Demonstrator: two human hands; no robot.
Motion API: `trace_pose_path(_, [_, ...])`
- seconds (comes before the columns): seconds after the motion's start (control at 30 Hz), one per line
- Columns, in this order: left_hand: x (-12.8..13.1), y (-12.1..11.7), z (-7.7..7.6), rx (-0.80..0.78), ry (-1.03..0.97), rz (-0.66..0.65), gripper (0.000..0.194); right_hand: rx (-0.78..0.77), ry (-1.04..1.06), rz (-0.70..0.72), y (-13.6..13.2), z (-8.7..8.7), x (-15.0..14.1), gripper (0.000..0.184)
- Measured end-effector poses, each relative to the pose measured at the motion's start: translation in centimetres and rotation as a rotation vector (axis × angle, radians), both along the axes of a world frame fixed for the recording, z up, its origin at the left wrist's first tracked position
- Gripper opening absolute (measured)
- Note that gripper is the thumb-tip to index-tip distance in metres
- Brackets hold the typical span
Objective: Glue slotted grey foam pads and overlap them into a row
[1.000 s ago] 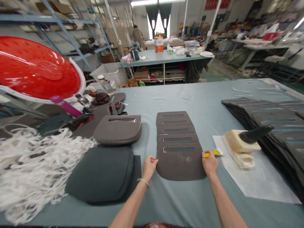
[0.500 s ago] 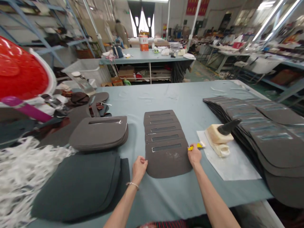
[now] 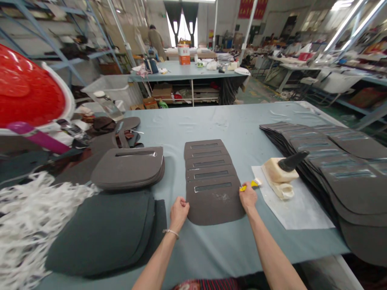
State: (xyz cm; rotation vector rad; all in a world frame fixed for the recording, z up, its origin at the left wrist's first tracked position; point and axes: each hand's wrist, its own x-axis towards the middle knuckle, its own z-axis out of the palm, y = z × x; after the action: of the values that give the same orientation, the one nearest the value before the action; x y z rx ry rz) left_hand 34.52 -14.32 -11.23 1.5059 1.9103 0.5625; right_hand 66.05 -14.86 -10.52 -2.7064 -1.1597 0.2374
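Observation:
Several dark grey panels with slots point(image 3: 208, 205) overlap in a stepped row in front of me on the table. My left hand point(image 3: 179, 210) is closed beside the left edge of the nearest panel, its fingertips curled against or just next to it; what they hold, if anything, is hidden. My right hand point(image 3: 248, 196) is at the panel's right edge, closed around a small yellow-handled brush point(image 3: 251, 185) with pale bristles pointing right. Beyond the brush, a cut-open cream plastic container point(image 3: 279, 171) with a black nozzle-like piece point(image 3: 293, 161) rests on a white sheet point(image 3: 298, 213).
On the left lie a pile of slotted grey panels point(image 3: 127, 169), a dark green-black stack point(image 3: 102, 233), white strips point(image 3: 24, 225) and a red-and-white object point(image 3: 30, 88). Many slotted panels point(image 3: 347, 177) cover the right side. A person point(image 3: 155, 40) stands far back, near another table point(image 3: 172, 70).
The view has shifted very slightly. Both hands stay at the panel's edges, and the brush remains in my right hand.

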Motion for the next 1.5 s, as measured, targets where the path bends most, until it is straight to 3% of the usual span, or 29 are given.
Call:
trace_pose_path(0.83, [0.3,-0.2,0.1,0.02,0.032,-0.005,0.009,-0.028,-0.063,0.04,0.2,0.5,-0.4,0.022])
trace_pose_path(1.23, [0.9,-1.0,0.9,0.091,0.137,-0.1,0.006,0.049,-0.14,0.124,-0.2,0.0,-0.6,0.017])
trace_pose_path(1.37, [-0.2,-0.7,2.2,0.108,0.094,-0.168,0.016,0.12,-0.183,0.126,-0.6,0.3,0.0,0.02])
trace_pose_path(1.5, [-4.2,-2.0,5.2,0.214,0.096,-0.132,0.028,0.224,-0.219,0.112,-1.8,0.5,0.8,0.022])
